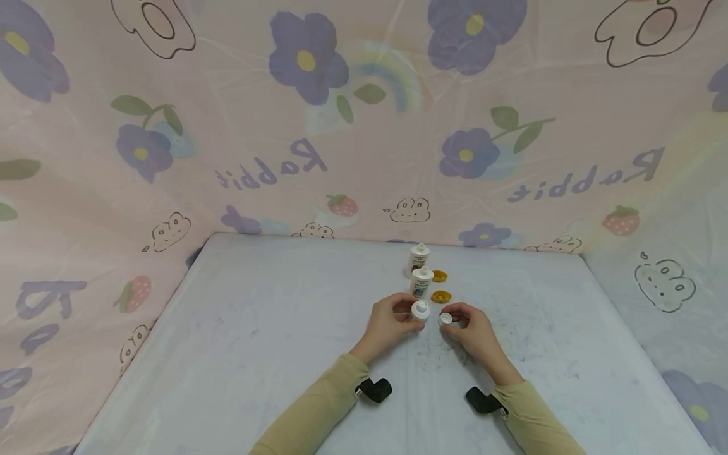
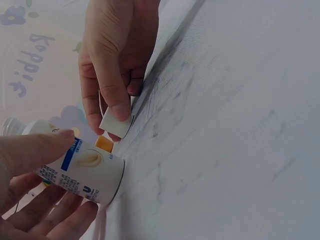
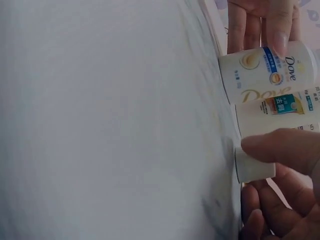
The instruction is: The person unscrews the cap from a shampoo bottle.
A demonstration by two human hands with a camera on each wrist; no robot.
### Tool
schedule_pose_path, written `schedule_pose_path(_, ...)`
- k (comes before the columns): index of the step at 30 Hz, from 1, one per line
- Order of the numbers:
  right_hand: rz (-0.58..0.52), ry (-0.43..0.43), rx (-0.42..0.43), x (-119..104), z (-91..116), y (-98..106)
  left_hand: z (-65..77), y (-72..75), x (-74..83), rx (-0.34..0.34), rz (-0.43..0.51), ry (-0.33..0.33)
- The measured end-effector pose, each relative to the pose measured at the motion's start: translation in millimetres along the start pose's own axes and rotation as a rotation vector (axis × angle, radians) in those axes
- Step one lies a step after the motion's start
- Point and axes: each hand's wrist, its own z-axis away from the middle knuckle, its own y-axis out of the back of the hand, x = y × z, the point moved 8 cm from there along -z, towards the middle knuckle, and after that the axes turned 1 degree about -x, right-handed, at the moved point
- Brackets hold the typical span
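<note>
My left hand [image 1: 388,323] grips a small white Dove bottle [image 1: 420,311], thumb on one side and fingers on the other. The bottle [image 2: 95,172] stands upright on the table, its narrow neck uncovered. Just to the right, my right hand [image 1: 476,332] pinches a white cap [image 1: 445,320] between thumb and fingers. In the right wrist view the cap [image 3: 254,166] sits at the table surface, apart from the bottle. Behind stand two more uncapped white bottles, a nearer one [image 1: 421,283] and a farther one [image 1: 418,259]. Beside them lie two yellow caps, one nearer [image 1: 441,297], one farther [image 1: 440,276].
A white cloth covers the table [image 1: 256,328], with greyish smudges around the hands. Pink patterned fabric [image 1: 364,177] rises at the back and along both sides. Black camera mounts hang at the left wrist [image 1: 376,390] and right wrist [image 1: 482,400].
</note>
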Motion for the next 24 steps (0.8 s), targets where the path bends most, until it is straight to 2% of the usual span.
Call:
schedule_pose_path(6, -0.008, 0.022, -0.034, -0.5, -0.7, 0.7, 2.7, 3.3, -1.9, -0.010, -0.011, 0.021)
schedule_pose_path(11, -0.049, 0.052, -0.068, -0.5, 0.4, 3.0, 11.1, 15.1, 1.6, -0.023, -0.010, 0.066)
schedule_pose_path(15, -0.100, 0.066, -0.088, 0.5, 3.7, 6.8, 22.4, 32.0, 13.3, -0.034, 0.041, 0.091)
schedule_pose_path(17, -0.108, 0.072, -0.098, 2.4, 6.2, 9.5, 27.7, 42.0, 14.1, -0.035, 0.055, 0.092)
schedule_pose_path(20, -0.096, 0.065, -0.119, 5.4, 9.6, 14.6, 34.4, 57.6, 3.6, -0.027, 0.038, 0.097)
schedule_pose_path(24, -0.046, 0.041, -0.179, 6.7, 11.6, 22.9, 41.2, 78.3, -8.8, -0.007, -0.033, 0.098)
